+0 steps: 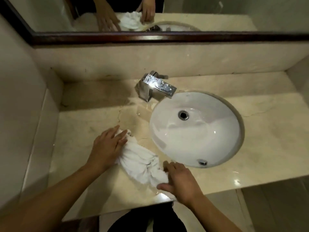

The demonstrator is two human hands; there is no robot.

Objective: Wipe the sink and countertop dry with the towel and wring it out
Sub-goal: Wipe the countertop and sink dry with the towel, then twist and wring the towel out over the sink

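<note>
Pressing on the near end of the bunched white towel (142,163), the right hand (182,181) had fingers bent onto the cloth and thumb spread; pinch or mere press, could not tell. Towel lay on the wet beige countertop (80,148), just left of the sink (222,148). Left hand (107,148) rested on its far end, fingers straight and flat. Beyond: chrome faucet (157,86), beaded with droplets, at the basin's back rim; mirror (167,37) reflected both hands.

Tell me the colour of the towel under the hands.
Plain white, no pattern; the towel shows best in the head view, bunched on the beige countertop.
</note>
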